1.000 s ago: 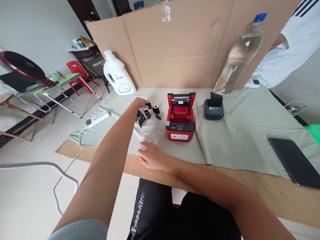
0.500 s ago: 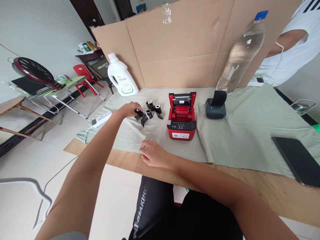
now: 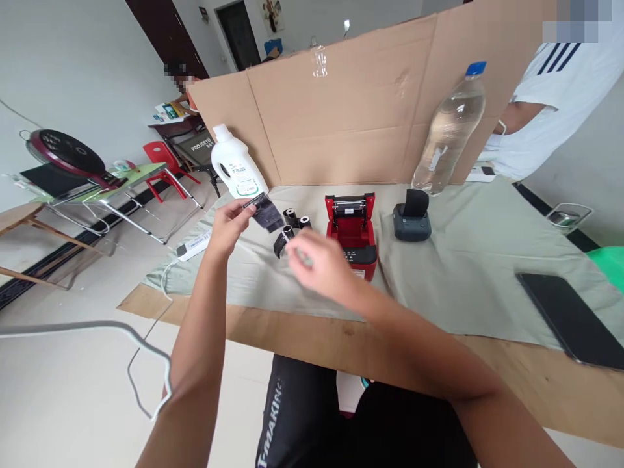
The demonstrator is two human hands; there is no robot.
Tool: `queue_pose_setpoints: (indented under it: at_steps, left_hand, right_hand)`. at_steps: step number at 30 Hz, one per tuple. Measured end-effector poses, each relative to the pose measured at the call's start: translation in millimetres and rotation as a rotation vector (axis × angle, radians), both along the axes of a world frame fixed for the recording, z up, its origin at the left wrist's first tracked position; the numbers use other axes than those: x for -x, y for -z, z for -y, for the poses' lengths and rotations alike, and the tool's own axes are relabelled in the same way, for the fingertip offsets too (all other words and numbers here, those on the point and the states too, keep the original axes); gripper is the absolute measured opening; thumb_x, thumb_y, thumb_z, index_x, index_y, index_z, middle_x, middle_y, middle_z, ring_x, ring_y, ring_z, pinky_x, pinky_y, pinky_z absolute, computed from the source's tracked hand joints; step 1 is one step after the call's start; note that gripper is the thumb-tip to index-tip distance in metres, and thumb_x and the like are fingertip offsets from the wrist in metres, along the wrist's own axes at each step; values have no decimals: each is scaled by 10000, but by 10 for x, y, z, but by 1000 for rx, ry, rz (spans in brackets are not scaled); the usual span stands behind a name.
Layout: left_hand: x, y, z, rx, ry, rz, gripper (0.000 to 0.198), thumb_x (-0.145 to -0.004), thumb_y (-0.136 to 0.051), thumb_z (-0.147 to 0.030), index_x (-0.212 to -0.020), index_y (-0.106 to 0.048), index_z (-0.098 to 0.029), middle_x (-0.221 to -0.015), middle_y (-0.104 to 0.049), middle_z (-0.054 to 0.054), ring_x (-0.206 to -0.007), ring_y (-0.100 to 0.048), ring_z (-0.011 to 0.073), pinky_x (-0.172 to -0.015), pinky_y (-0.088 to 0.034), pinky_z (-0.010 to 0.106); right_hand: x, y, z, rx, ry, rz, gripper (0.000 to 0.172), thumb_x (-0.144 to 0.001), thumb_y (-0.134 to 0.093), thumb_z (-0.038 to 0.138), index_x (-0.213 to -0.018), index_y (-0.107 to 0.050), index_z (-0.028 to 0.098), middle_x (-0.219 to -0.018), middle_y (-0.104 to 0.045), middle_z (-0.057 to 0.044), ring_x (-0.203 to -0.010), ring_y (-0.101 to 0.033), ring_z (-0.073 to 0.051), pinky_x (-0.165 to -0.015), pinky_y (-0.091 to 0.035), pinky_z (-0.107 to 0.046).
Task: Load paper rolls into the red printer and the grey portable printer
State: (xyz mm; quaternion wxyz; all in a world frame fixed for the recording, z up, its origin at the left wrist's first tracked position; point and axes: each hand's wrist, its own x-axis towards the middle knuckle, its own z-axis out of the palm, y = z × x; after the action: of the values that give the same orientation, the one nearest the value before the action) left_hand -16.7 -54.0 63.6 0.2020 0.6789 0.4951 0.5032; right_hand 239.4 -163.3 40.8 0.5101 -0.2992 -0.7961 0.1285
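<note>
My left hand [image 3: 228,224] is lifted above the table and pinches a small black ribbon roll [image 3: 266,210] whose loose black strip hangs from it. My right hand [image 3: 319,263] is raised in mid-air, blurred, between me and the red label printer [image 3: 353,234], with fingers loosely spread and nothing in it. The printer's lid stands open. Three more black rolls [image 3: 292,224] lie on the grey cloth just left of the printer.
A dark grey small printer [image 3: 412,220] sits right of the red one. A white detergent jug [image 3: 235,166], a clear water bottle [image 3: 448,133] and a cardboard screen [image 3: 351,110] stand behind. A black tablet [image 3: 570,318] lies at the right. Another person in a white shirt [image 3: 560,97] stands far right.
My left hand has picked one black roll off the cloth and lifted it. My right hand has risen from the table edge toward the printer.
</note>
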Motion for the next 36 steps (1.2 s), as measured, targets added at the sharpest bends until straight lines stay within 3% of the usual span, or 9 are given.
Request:
queue_pose_setpoints:
  at_steps: [3,5,8,12,14,17,21,30,36]
  left_hand:
    - [-417,-84,295,94,242,222,410,-812,-757,-574,-929,-750,-181,-591,-479,-34,-451,-334,66,-450,-223,223]
    - [-729,-63,392,168,342,259,417,-816,-756,-594,-814,-721,-178,-574,-475,-32,-436,-338,60,-434,-210,216]
    - [-1145,124,382,230,439,252,451,-862,-712,-617,-766,-694,-177,-499,-418,-51,-411,-327,62,-420,-211,212]
    - [-1477,556,244,193,442,271,543,-902,-604,-703,-828,-722,-178,-463,-383,-65,-402,-326,73,-424,-261,218]
    - [-1523,755,208,137,401,235,557,-919,-570,-710,-970,-744,-183,-530,-487,-48,-429,-371,83,-445,-314,226]
    - [-1471,965,240,-45,284,141,492,-982,-532,-617,-1171,-713,-200,-895,-709,41,-542,-497,92,-548,-438,251]
    - [-1377,1085,349,-264,273,-5,404,-1036,-460,-491,-1167,-707,-199,-1064,-747,96,-749,-649,156,-722,-531,304]
    - [-1404,926,488,-485,538,-134,286,-881,-531,-219,-1104,-710,-204,-1118,-757,117,-812,-706,198,-657,-544,314]
    - [-1413,884,530,-582,481,-311,211,-850,-606,-204,-1025,-720,-229,-1002,-779,63,-851,-743,189,-729,-582,306]
  right_hand:
    - [-418,-506,-90,-14,133,-103,148,-962,-535,180,-1006,-671,219,-980,-670,-41,-820,-599,-163,-733,-460,-300]
    - [-658,-681,-130,53,119,-9,201,-936,-582,202,-1103,-692,223,-1046,-679,-44,-821,-598,-167,-724,-456,-304]
    - [-888,-712,-194,217,25,230,240,-896,-630,211,-1117,-722,213,-1004,-705,-33,-775,-594,-161,-705,-440,-296]
    - [-994,-521,-371,360,53,428,216,-882,-611,160,-1052,-743,174,-924,-723,-49,-808,-615,-173,-729,-431,-291]
    - [-1017,-417,-471,386,108,499,223,-880,-598,138,-1047,-741,175,-991,-735,-71,-893,-629,-192,-768,-438,-294]
    - [-1049,-324,-566,424,180,588,231,-883,-579,119,-1036,-736,190,-1081,-741,-80,-986,-632,-211,-808,-439,-296]
    - [-1064,-280,-603,494,335,674,177,-888,-584,124,-966,-727,195,-1037,-752,-83,-946,-647,-223,-755,-419,-303]
    - [-1027,-103,-702,565,415,713,192,-850,-631,118,-1000,-721,197,-1078,-754,-86,-964,-662,-212,-725,-421,-275]
    - [-900,-102,-747,581,467,910,195,-802,-635,58,-887,-741,198,-938,-763,-98,-865,-685,-229,-680,-418,-299]
